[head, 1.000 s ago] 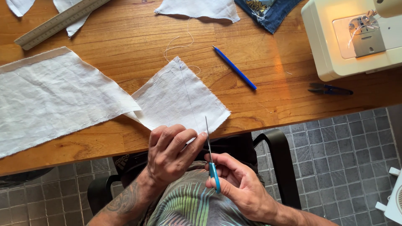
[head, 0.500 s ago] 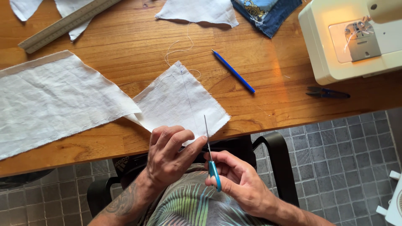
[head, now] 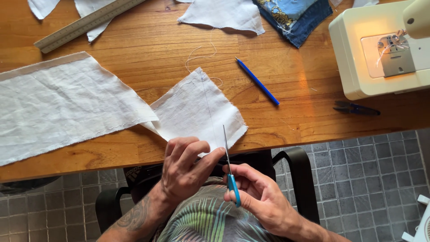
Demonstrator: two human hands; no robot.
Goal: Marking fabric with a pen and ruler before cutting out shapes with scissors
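The left hand [head: 184, 166] rests on the near edge of a small white cloth [head: 199, 110], fingers curled and pressing the fabric down at the table's [head: 148, 49] edge, thumb stretched toward the right. The cloth lies flat on the wood just beyond the knuckles, with a faint line running down its middle and a loose thread [head: 201, 54] trailing from its far corner.

The right hand [head: 260, 197] sits just right of the left one, below the table edge, and closes around the blue handle of a pair of scissors [head: 229, 168]. The blades point up and away from the hand, their tip meeting the cloth's near edge beside the left thumb; I cannot tell how far apart the blades are.

Left of the left hand, a long white strip [head: 62, 105] touches the small cloth at its corner. Beyond the right hand lies a blue pencil [head: 257, 81], and farther right a dark snipper [head: 356, 108] in front of a sewing machine [head: 380, 49]. Well beyond both hands are a ruler [head: 85, 23], white scraps [head: 224, 13] and a denim piece [head: 295, 18]. A chair arm [head: 300, 175] shows just right of the right hand.
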